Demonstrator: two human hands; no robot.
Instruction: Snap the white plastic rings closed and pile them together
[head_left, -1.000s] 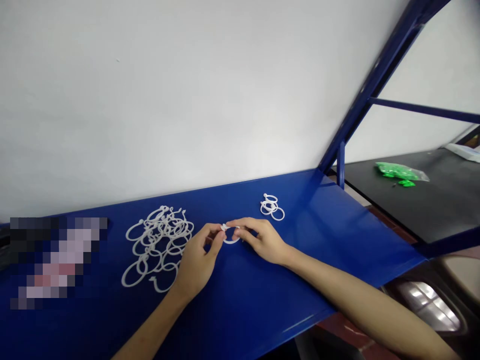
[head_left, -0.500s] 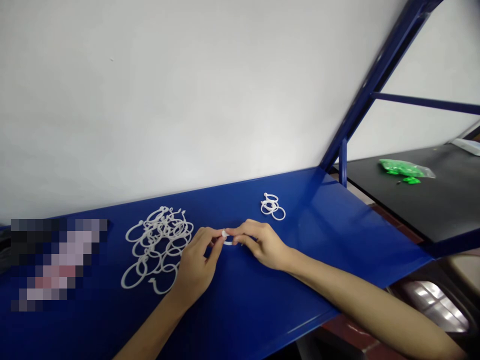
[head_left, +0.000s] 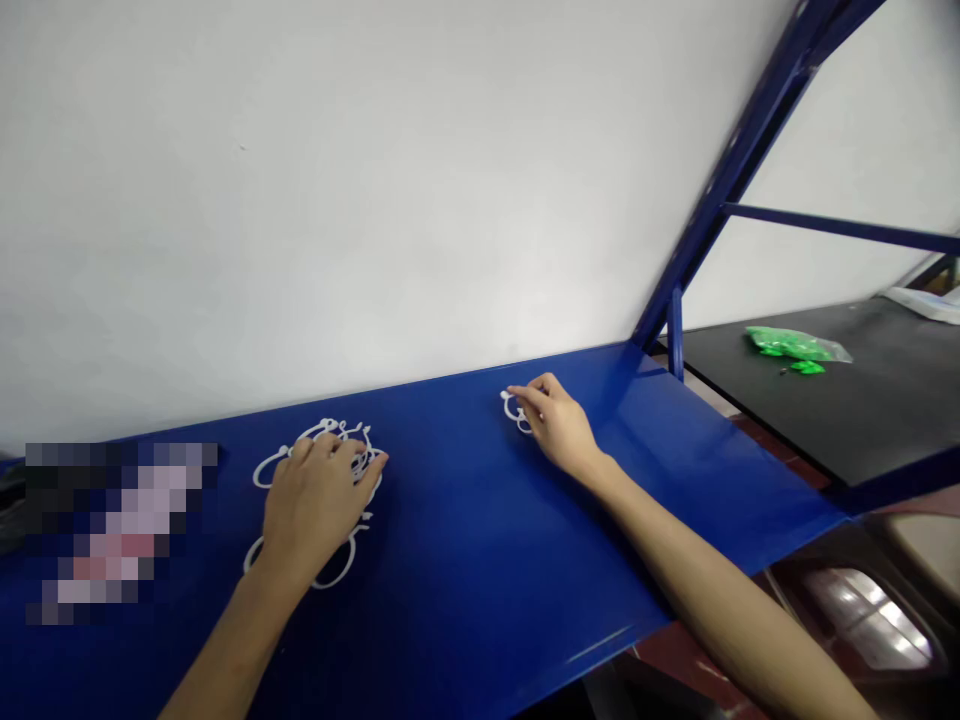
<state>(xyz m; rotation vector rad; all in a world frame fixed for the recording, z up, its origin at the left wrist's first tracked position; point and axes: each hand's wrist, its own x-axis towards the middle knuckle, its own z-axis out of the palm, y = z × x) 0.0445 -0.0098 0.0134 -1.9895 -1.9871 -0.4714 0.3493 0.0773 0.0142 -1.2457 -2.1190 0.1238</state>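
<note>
A loose pile of white plastic rings (head_left: pixel 270 465) lies on the blue shelf (head_left: pixel 465 560) at the left. My left hand (head_left: pixel 315 500) rests on top of it, fingers stretched out flat over the rings. Farther right, near the wall, sits a small cluster of white rings (head_left: pixel 513 410). My right hand (head_left: pixel 559 425) is at that cluster, with its fingertips pressed together on a white ring at the cluster's edge. Most of the cluster is hidden by that hand.
A white wall rises right behind the shelf. A slanted blue frame post (head_left: pixel 720 190) stands at the shelf's right end. Beyond it is a black shelf (head_left: pixel 840 410) with a bag of green parts (head_left: pixel 795 345). A blurred patch (head_left: pixel 112 530) covers the far left.
Both hands held one ring together at the shelf's middle. They have parted: the left hand moved left onto the big pile, and the right hand moved right and back to the small cluster.
</note>
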